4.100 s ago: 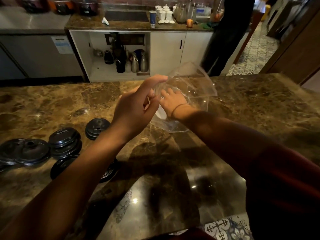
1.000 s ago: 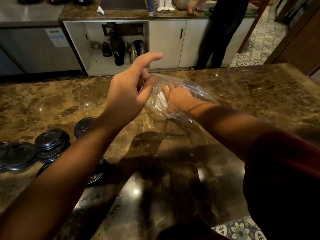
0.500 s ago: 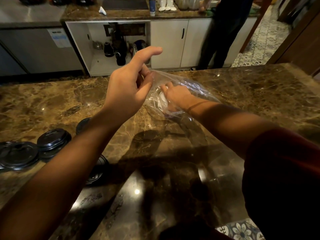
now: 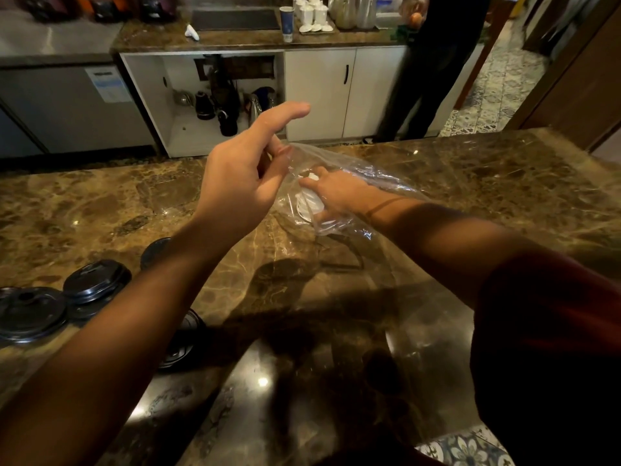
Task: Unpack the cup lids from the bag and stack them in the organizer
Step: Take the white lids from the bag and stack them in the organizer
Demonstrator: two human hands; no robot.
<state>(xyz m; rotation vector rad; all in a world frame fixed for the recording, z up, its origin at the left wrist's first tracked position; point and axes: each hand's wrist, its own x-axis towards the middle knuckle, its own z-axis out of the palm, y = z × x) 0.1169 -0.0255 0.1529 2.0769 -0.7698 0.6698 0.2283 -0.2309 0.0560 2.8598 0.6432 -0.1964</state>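
A clear plastic bag [image 4: 363, 176] hangs just above the brown marble counter [image 4: 487, 183]. My left hand [image 4: 242, 183] pinches the bag's end between thumb and a finger, its index finger stretched out. My right hand [image 4: 336, 196] is deep inside the bag, fingers curled round a white cup lid [image 4: 307, 205]. Black cup lids [image 4: 97, 280] lie in low stacks on the counter at the left, more of them [image 4: 30, 312] by the frame's edge. No organizer shows in the head view.
One black lid [image 4: 183, 341] lies partly under my left forearm. Behind the counter, a person in dark clothes [image 4: 433, 62] stands at white cabinets [image 4: 339, 92]. Kettles [image 4: 205, 105] fill an open shelf; cups [image 4: 311, 11] sit on the back worktop.
Since four seconds ago the bag has dropped lower and flattened. My right hand has reached further into it and closed on the white lid. My left hand keeps its pinch.
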